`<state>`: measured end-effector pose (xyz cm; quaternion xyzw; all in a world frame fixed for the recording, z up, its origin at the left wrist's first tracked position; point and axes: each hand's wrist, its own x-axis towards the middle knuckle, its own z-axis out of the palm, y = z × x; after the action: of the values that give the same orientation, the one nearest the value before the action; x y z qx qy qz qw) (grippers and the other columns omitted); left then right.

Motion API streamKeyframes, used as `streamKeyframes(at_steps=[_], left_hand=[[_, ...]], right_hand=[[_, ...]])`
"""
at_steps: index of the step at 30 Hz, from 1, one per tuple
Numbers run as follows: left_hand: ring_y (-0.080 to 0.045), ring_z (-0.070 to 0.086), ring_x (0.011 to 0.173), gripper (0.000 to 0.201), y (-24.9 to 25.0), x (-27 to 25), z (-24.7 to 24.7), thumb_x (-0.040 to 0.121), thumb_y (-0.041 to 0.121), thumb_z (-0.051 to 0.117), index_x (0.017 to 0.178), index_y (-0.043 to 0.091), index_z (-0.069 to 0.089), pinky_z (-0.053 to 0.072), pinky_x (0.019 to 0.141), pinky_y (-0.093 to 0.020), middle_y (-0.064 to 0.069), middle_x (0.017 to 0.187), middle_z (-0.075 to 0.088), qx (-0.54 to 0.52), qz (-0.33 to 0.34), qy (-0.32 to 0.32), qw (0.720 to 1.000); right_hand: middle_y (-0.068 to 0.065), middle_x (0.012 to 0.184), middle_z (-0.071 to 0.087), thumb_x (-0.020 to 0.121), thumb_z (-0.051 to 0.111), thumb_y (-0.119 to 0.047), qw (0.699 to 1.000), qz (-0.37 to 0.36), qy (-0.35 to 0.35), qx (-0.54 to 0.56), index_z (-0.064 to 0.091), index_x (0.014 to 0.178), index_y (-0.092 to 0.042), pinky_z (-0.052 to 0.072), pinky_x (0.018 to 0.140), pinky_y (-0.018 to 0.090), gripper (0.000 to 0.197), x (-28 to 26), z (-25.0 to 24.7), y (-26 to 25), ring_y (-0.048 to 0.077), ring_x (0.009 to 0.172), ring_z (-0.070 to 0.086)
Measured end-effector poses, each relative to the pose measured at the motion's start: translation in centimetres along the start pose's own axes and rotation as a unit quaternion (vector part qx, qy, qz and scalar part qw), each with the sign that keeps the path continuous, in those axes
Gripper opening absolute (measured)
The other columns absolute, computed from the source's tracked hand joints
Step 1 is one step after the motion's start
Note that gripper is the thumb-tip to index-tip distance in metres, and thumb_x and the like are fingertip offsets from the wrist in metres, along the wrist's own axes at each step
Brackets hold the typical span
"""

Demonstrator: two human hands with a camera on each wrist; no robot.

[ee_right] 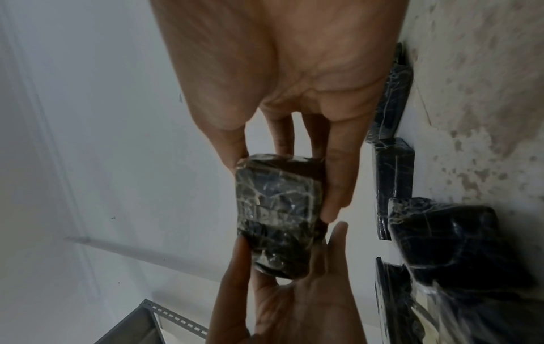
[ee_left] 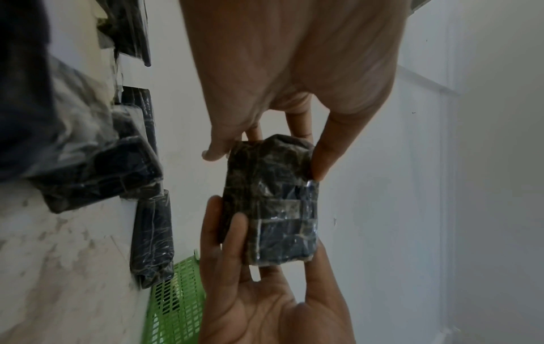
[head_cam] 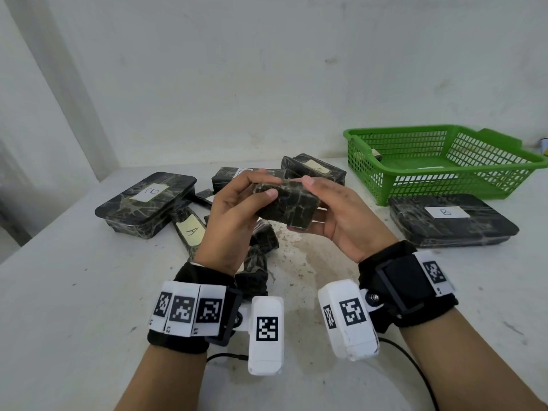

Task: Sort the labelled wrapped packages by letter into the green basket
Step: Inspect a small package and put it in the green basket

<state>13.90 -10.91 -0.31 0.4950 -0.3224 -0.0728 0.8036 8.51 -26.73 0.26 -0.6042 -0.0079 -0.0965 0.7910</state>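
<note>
Small dark wrapped package [head_cam: 286, 204] held above the table [head_cam: 74, 292] at frame centre; no label visible on the faces shown. Left hand [head_cam: 234, 215] grips its left end, thumb on the near face, fingers curled over the top. Right hand [head_cam: 341, 215] grips the right end, thumb on top, fingers underneath. Green basket [head_cam: 439, 185] at upper right. Package marked B [head_cam: 450, 219] just below the basket; another B package [head_cam: 145, 203] at left, package marked A [head_cam: 191, 231] beside it.
</note>
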Motion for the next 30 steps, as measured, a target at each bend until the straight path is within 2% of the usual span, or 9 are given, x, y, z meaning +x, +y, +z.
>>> streamKeyframes(at_steps=[3, 8, 11, 14, 17, 22, 24, 27, 30], left_hand=[[-0.012, 0.063, 0.093, 0.023, 0.27, -0.03, 0.05, 0.085, 0.009, 0.055, 0.107, 0.009, 0.059, 0.053, 0.081, -0.027, 0.000, 0.098, 0.066, -0.006, -0.004, 0.003, 1.000], [-0.018, 0.066, 0.103, 0.044, 0.26, 0.13, 0.05, 0.088, 0.027, 0.062, 0.131, 0.022, 0.053, 0.057, 0.085, -0.033, -0.005, 0.110, 0.066, 0.007, -0.064, 0.062, 0.996], [-0.019, 0.066, 0.099, 0.032, 0.14, 0.15, 0.05, 0.098, 0.011, 0.056, 0.130, 0.012, 0.058, 0.059, 0.080, -0.033, -0.008, 0.106, 0.065, 0.032, -0.056, 0.080, 0.995], [-0.017, 0.066, 0.092, 0.028, 0.01, 0.22, -0.16, 0.096, 0.002, 0.056, 0.123, 0.007, 0.061, 0.059, 0.075, -0.029, -0.012, 0.104, 0.063, 0.037, -0.038, 0.099, 0.994], [-0.016, 0.066, 0.093, 0.033, -0.03, 0.22, -0.45, 0.086, 0.007, 0.063, 0.119, 0.011, 0.065, 0.056, 0.075, -0.026, -0.016, 0.113, 0.059, 0.040, -0.019, 0.112, 0.993], [-0.016, 0.067, 0.095, 0.032, -0.06, 0.11, -0.14, 0.097, 0.007, 0.056, 0.128, 0.016, 0.059, 0.059, 0.084, -0.035, -0.012, 0.110, 0.063, 0.047, -0.040, 0.103, 0.993], [-0.021, 0.068, 0.100, 0.030, -0.07, 0.09, -0.13, 0.098, 0.009, 0.054, 0.127, 0.016, 0.059, 0.059, 0.085, -0.038, -0.014, 0.111, 0.067, 0.054, -0.054, 0.088, 0.993], [-0.025, 0.070, 0.098, 0.025, -0.03, 0.12, -0.40, 0.097, 0.009, 0.056, 0.121, 0.011, 0.062, 0.060, 0.082, -0.039, -0.014, 0.105, 0.071, 0.064, -0.059, 0.088, 0.992], [-0.027, 0.069, 0.101, 0.026, -0.03, 0.08, -0.28, 0.098, 0.009, 0.055, 0.124, 0.008, 0.059, 0.060, 0.082, -0.040, -0.014, 0.105, 0.070, 0.056, -0.061, 0.086, 0.993]], right_hand=[[0.005, 0.096, 0.070, 0.075, 0.067, -0.030, 1.000, -0.029, 0.007, 0.005, 0.069, 0.104, -0.013, 0.061, 0.074, 0.036, 0.034, 0.13, -0.30, 0.05, 0.018, 0.087, 0.067], [0.004, 0.104, 0.072, 0.075, 0.069, -0.027, 0.999, -0.043, -0.015, 0.000, 0.069, 0.107, -0.015, 0.058, 0.082, 0.035, 0.034, 0.07, -0.56, -0.01, 0.016, 0.094, 0.068], [0.004, 0.104, 0.073, 0.075, 0.068, -0.026, 0.998, -0.047, -0.021, 0.021, 0.066, 0.114, -0.014, 0.058, 0.079, 0.027, 0.041, 0.04, -0.17, -0.09, 0.013, 0.093, 0.068], [0.002, 0.105, 0.073, 0.074, 0.069, -0.026, 0.999, -0.023, -0.024, 0.035, 0.063, 0.121, -0.015, 0.057, 0.076, 0.024, 0.048, 0.13, -0.19, 0.08, 0.013, 0.092, 0.069], [0.006, 0.107, 0.074, 0.077, 0.070, -0.019, 0.999, -0.008, -0.034, 0.020, 0.064, 0.124, -0.018, 0.059, 0.073, 0.029, 0.047, 0.09, -0.14, 0.40, 0.020, 0.097, 0.071], [0.013, 0.103, 0.072, 0.087, 0.064, 0.001, 0.999, -0.046, -0.023, 0.010, 0.064, 0.123, -0.012, 0.058, 0.072, 0.026, 0.039, 0.04, -0.20, 0.49, 0.021, 0.092, 0.072], [0.010, 0.100, 0.072, 0.086, 0.066, -0.003, 0.998, -0.052, -0.020, 0.003, 0.066, 0.121, -0.015, 0.058, 0.073, 0.027, 0.037, 0.03, -0.21, 0.41, 0.020, 0.090, 0.071], [0.003, 0.099, 0.073, 0.078, 0.069, -0.025, 0.999, -0.046, -0.022, 0.001, 0.069, 0.115, -0.019, 0.059, 0.073, 0.029, 0.037, 0.01, -0.13, 0.28, 0.020, 0.091, 0.070], [0.001, 0.095, 0.075, 0.081, 0.067, -0.024, 0.998, -0.061, -0.008, -0.012, 0.071, 0.109, -0.019, 0.060, 0.071, 0.031, 0.028, 0.02, -0.10, 0.31, 0.019, 0.091, 0.071]])
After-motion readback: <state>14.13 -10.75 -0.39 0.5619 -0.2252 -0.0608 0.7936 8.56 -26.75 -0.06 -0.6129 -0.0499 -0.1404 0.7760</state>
